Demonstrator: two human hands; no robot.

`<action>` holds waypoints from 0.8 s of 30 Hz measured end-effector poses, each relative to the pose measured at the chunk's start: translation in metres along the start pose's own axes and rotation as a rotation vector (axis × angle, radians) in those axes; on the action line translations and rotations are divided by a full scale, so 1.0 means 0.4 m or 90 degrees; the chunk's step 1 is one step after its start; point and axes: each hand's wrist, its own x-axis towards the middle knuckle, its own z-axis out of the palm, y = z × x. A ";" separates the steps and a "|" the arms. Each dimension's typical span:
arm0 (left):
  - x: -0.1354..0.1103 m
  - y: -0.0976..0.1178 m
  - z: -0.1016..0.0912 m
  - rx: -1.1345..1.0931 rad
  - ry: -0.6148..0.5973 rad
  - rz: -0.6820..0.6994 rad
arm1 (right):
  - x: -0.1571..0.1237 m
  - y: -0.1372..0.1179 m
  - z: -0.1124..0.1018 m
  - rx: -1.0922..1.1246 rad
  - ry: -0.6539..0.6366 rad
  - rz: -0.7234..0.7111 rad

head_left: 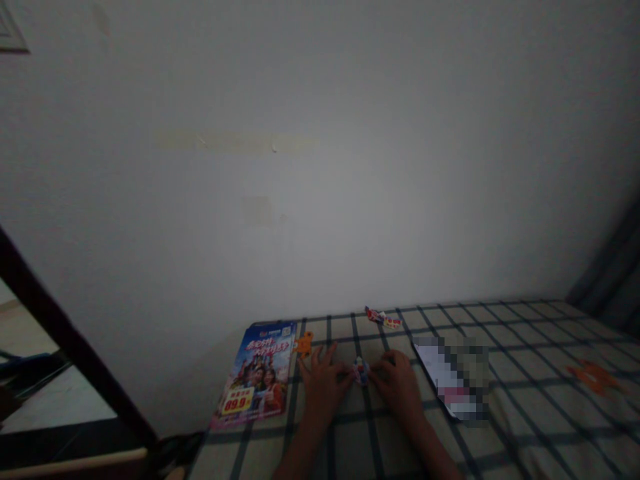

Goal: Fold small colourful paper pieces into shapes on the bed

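Observation:
Between my two hands is a small piece of folded printed paper (360,371) in blue, white and red. My left hand (323,383) has its thumb and index finger at the paper's left edge, its other fingers spread over the cloth. From the right side, my right hand (400,383) pinches the paper, fingers curled. Its exact folds are too small to make out. Just beyond my left fingertips lies an orange animal-shaped cutout (303,343). A stack of printed flyers (257,377), mostly blue and pink, is left of my left hand.
A checked cloth (525,343) covers the surface, which meets a pale wall (350,200). Another folded printed paper (383,317) lies near the wall. Right of my right hand is a phone-like flat object (437,370), partly blurred. A second orange cutout (593,377) lies far right.

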 end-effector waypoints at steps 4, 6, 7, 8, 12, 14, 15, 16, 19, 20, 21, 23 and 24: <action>0.000 -0.002 -0.007 -0.006 0.004 -0.002 | -0.003 0.007 0.007 -0.004 0.017 -0.004; -0.001 0.000 -0.012 -0.003 0.003 -0.008 | -0.005 0.009 0.009 -0.009 0.022 -0.015; -0.001 0.002 -0.014 -0.002 -0.001 -0.013 | -0.006 0.010 0.009 -0.011 0.023 -0.023; -0.002 0.004 -0.016 -0.001 -0.005 -0.016 | -0.007 0.011 0.010 -0.013 0.022 -0.031; -0.002 0.008 -0.017 0.004 -0.007 -0.018 | -0.007 0.014 0.013 -0.027 0.028 -0.039; 0.000 0.008 -0.013 0.002 -0.005 -0.025 | -0.007 0.016 0.016 -0.033 0.033 -0.036; 0.001 0.008 -0.010 0.001 -0.005 -0.028 | -0.007 0.017 0.018 -0.034 0.033 -0.036; 0.002 0.007 -0.009 0.000 -0.005 -0.029 | -0.007 0.017 0.019 -0.034 0.032 -0.038; 0.003 0.008 -0.007 0.001 -0.007 -0.026 | -0.007 0.017 0.019 -0.032 0.036 -0.040; 0.003 0.009 -0.007 0.002 -0.007 -0.027 | -0.007 0.017 0.018 -0.032 0.040 -0.038; 0.002 0.011 -0.008 0.003 -0.004 -0.027 | -0.007 0.016 0.017 -0.032 0.037 -0.040; -0.001 0.013 -0.009 0.007 0.006 -0.023 | -0.006 0.014 0.015 -0.029 0.031 -0.044; -0.004 0.014 -0.010 0.008 0.010 -0.019 | -0.006 0.013 0.014 -0.028 0.026 -0.046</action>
